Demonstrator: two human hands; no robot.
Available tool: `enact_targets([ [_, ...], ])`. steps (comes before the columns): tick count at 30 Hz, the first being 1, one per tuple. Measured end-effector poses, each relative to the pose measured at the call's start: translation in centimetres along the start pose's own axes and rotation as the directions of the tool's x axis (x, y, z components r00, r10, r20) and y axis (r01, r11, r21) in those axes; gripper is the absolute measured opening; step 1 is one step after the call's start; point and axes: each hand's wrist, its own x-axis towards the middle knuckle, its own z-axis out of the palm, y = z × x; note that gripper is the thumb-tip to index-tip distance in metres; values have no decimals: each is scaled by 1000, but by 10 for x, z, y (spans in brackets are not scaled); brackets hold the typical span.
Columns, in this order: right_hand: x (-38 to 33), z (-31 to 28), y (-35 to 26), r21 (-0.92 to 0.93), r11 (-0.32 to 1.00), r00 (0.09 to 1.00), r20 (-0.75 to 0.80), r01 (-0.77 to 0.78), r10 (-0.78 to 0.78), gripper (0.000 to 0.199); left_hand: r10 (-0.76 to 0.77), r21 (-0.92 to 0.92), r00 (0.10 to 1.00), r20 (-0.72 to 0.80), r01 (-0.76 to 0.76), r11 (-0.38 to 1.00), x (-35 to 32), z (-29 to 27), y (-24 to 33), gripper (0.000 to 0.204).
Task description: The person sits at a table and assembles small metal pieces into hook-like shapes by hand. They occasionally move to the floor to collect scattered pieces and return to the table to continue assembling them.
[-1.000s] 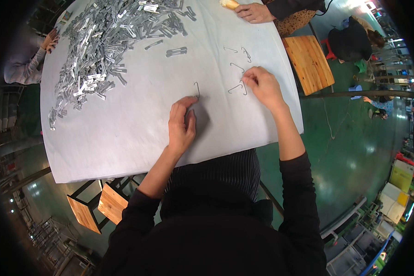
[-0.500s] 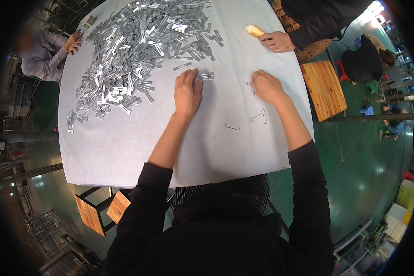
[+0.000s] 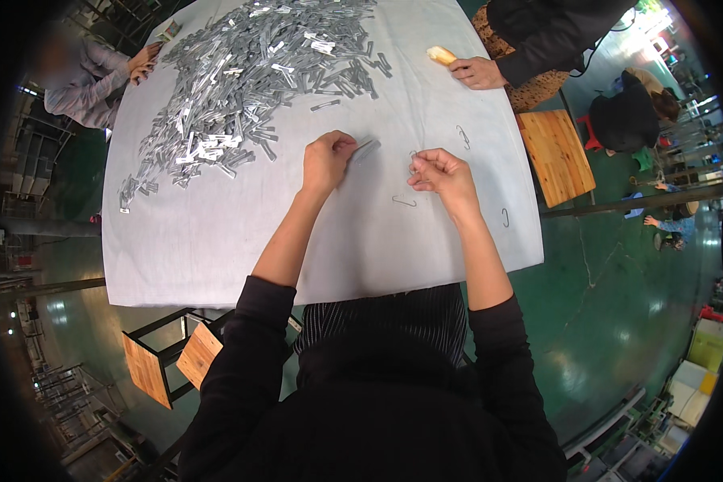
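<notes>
My left hand (image 3: 327, 163) is closed, its fingertips pinching a slim grey peg-like clip (image 3: 367, 150) that points up to the right and is slightly blurred. To its right, my right hand (image 3: 448, 178) pinches a small thin wire hook (image 3: 413, 158) between thumb and fingers; most of that hook is hidden. A bent wire hook (image 3: 403, 201) lies on the white cloth between my forearms. Wire hooks (image 3: 463, 136) rest beyond my right hand, and a single wire hook (image 3: 505, 218) sits near the table's right edge.
A large heap of grey clips (image 3: 241, 88) covers the far left of the cloth-covered table (image 3: 209, 257). One loose clip (image 3: 325, 105) lies beside it. Across the right corner, another person's hand (image 3: 478, 73) holds a piece of bread (image 3: 441, 55). Someone's hands (image 3: 142, 64) rest at the left edge.
My left hand has lifted a clip off the cloth. My right hand has drawn nearer and left with a hook. Hooks on the right lie in different places.
</notes>
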Motion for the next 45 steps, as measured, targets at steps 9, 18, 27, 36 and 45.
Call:
enact_targets([
  [9,-38,22,-20,247,969,998,-56,-8,22,17,-112,-809,809,577,585,63,-67,-11,47,19],
  [18,-54,35,-25,250,963,987,-147,100,-65,18,81,-638,688,721,705,-311,-78,0,57,16],
  [27,-43,32,-18,313,923,951,-278,225,-137,16,-203,-624,870,449,468,626,-66,11,49,19],
  [36,-40,23,-4,72,971,943,-265,229,-202,16,18,390,989,144,-74,918,-6,25,21,18],
  [45,-40,28,8,-48,968,949,-190,248,-252,14,-145,-221,910,387,245,944,-7,2,33,15],
])
